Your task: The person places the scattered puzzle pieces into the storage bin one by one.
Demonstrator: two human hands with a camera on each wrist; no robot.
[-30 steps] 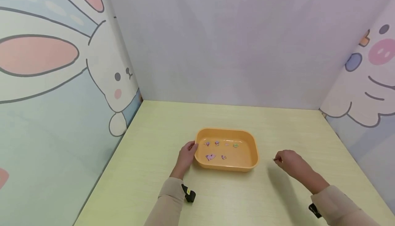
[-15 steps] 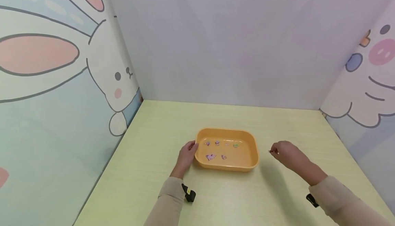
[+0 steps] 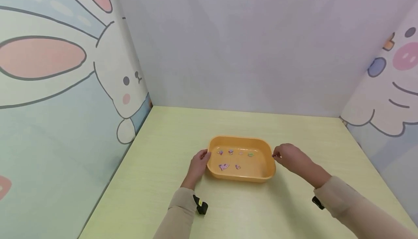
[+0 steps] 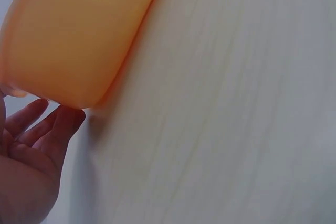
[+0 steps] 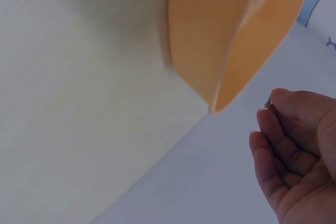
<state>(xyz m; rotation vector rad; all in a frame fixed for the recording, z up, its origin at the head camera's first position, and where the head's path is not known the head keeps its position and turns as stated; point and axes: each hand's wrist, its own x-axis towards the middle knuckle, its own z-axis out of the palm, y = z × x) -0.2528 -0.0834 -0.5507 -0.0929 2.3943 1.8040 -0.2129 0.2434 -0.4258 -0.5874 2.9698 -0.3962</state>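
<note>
A shallow orange plastic tray [image 3: 254, 175] sits on the table, several small flat purple-pink pieces [image 3: 224, 167] and one green piece [image 3: 250, 155] spread over its floor. My left hand [image 3: 197, 164] grips the tray's left end; in the left wrist view its fingertips [image 4: 71, 116] meet the outer wall. At the tray's right rim, my right hand [image 3: 292, 156] pinches a small thin piece [image 5: 269, 102] between thumb and index finger, seen nearly edge-on in the right wrist view. What is printed on that piece cannot be made out.
The pale yellow table [image 3: 169, 130] is bounded by a plain back wall [image 3: 235, 50]. A rabbit picture [image 3: 121, 61] covers the left wall, and another cartoon figure [image 3: 398, 86] is on the right wall.
My right hand has moved left and away from me, from the table right of the tray to its right rim, carrying the small piece. The left hand keeps its hold.
</note>
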